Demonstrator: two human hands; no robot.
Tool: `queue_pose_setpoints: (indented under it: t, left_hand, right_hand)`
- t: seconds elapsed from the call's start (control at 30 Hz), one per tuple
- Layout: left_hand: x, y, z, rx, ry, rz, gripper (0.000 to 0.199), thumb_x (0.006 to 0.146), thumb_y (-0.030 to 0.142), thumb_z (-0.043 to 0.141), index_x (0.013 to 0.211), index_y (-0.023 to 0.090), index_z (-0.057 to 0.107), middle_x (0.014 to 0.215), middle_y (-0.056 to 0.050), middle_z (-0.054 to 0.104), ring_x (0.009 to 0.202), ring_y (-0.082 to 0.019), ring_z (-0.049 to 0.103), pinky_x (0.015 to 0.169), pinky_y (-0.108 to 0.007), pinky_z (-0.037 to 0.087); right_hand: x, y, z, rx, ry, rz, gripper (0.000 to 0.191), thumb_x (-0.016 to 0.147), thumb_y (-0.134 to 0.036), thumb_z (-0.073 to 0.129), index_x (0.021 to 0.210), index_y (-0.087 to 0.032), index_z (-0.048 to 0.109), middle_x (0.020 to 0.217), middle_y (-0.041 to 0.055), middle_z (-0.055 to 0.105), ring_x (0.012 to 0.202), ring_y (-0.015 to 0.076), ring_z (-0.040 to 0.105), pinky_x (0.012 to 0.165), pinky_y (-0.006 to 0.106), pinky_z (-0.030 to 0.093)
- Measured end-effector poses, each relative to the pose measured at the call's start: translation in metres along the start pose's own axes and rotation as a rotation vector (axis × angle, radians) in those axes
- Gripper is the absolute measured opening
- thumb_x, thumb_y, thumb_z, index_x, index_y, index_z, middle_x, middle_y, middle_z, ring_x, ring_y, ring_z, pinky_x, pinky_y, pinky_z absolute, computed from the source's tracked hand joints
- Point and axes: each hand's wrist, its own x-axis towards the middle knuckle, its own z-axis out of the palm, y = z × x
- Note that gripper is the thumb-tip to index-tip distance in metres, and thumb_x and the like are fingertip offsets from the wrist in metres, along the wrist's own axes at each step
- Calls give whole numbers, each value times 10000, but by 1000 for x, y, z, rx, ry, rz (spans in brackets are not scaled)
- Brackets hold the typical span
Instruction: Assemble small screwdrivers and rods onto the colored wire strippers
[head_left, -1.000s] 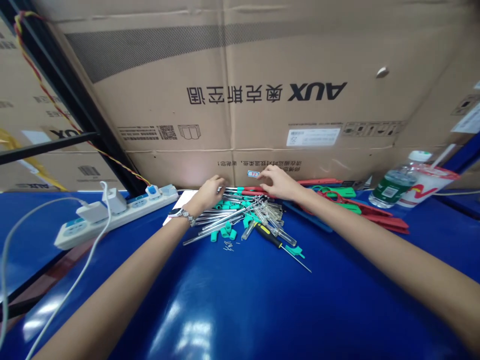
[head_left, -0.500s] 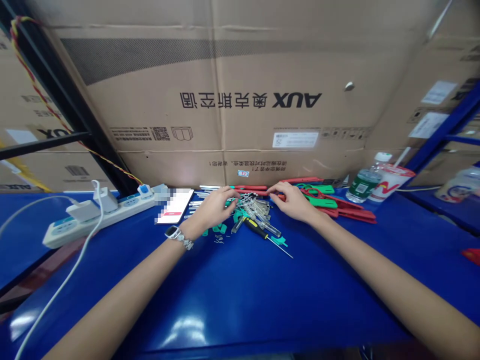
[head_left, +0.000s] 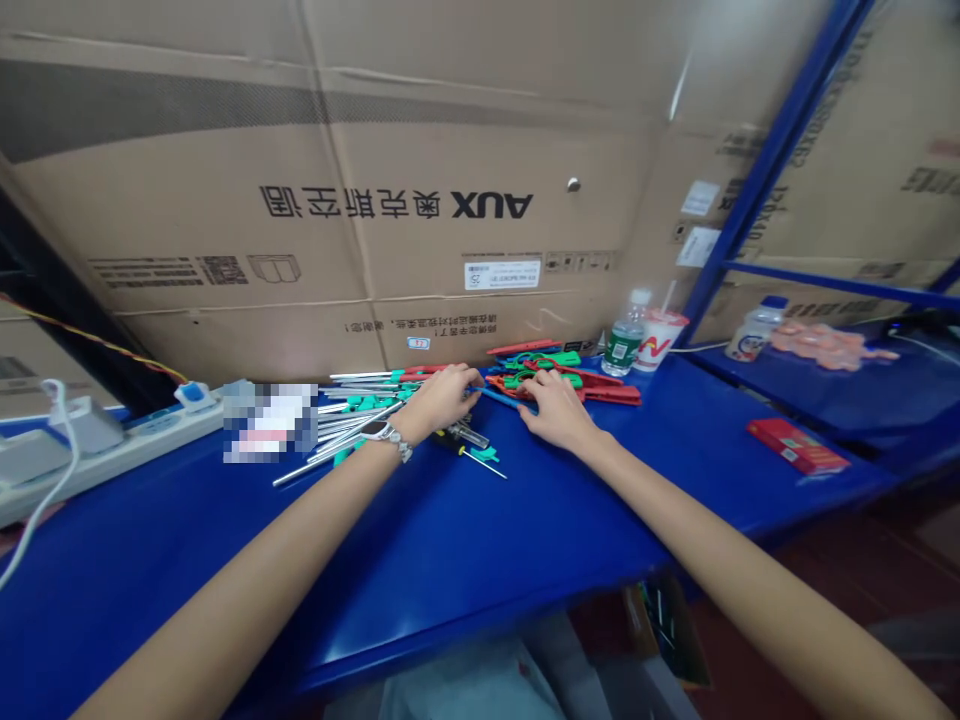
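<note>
Reaching | left hand [head_left: 444, 400] by screwdriver [head_left: 462, 451] | right hand [head_left: 556, 412] near red pieces [head_left: 613, 391] | both half-curled; whether holding, we cannot tell

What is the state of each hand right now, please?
Left hand: fingers bent, at one end of the blue strip; grip cannot be told.
Right hand: fingers partly spread, near its other end; grip cannot be told.
</note>
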Motion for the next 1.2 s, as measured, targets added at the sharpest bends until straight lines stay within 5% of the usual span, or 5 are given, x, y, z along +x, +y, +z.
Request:
queue_pose_setpoints:
  t: [0.17,0.37,0.7,0.97,1.2]
  left_hand:
    - [30,11,17,46,3,51,343,903,234,626,1229,132,603,1253,-156,629,1179,-302,602,1029,-421,484]
    - [56,19,33,31,-22,89,316,949,313,594,1215,142,611,1226,-159,644,1174,-310,606,977,-429,497]
    - [86,11,32,-208,-147,-46,265,842,414,710,978,187,689,868,-38,750,791,-217,691,669,-277,487]
    - [60,-1,11,-169,55,-22,317,899,400,682,1119,175,715,1120,-107,741,1003,-272,691,863,-362,528]
    - [-8,-9,-28,-423,166,-141,348,915,449,655,1122,177,723,1095,-88,751,960,-226,689,845,-343,542]
  right_hand:
    - [-2,17,2,10,80,28,300,883,-287,627,1166,-191,653,1227,157,594,1161,344,513,945,501,431]
    - [11,41,1,128,21,-30,382,847,-137,543,1219,-181,615,1262,139,615,1212,313,532,1011,494,409]
    - [26,59,-2,230,-10,-101,461,808,-108,569,1260,-191,593,1281,125,615,1188,297,578,994,461,402]
    - [26,56,2,200,126,-85,389,856,-182,618,1244,-209,615,1259,114,656,1184,315,556,978,462,387]
    - [25,22,-7,369,106,-262,249,942,-286,628,1177,-212,665,1208,100,697,1135,275,626,978,448,426]
